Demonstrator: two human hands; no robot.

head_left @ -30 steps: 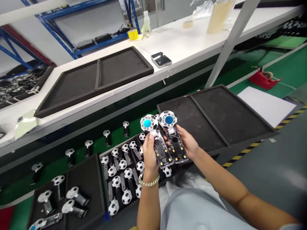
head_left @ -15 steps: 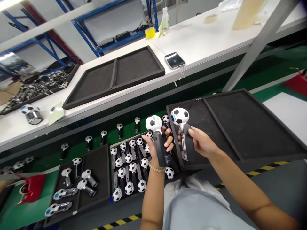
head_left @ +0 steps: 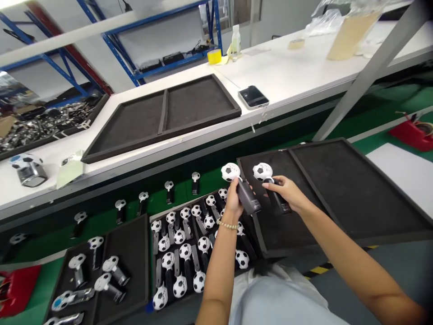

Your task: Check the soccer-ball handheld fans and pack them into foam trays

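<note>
Fingers of left hand (head_left: 232, 201) and right hand (head_left: 287, 193) grip two fans (head_left: 230, 172) above dark tray (head_left: 338, 180), white bench (head_left: 297, 72) behind

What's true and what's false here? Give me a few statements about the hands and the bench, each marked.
1. The left hand holds a black-and-white football-headed gadget with a dark handle, and the right hand holds a second such gadget. True.
2. The dark flat smartphone lies inside the black foam tray. False: it lies on the long white bench, beside that tray.
3. A pale bead bracelet circles the left wrist. True.
4. The yellow tape roll sits on the green belt. False: it stands on the white bench, near its far edge.
</note>
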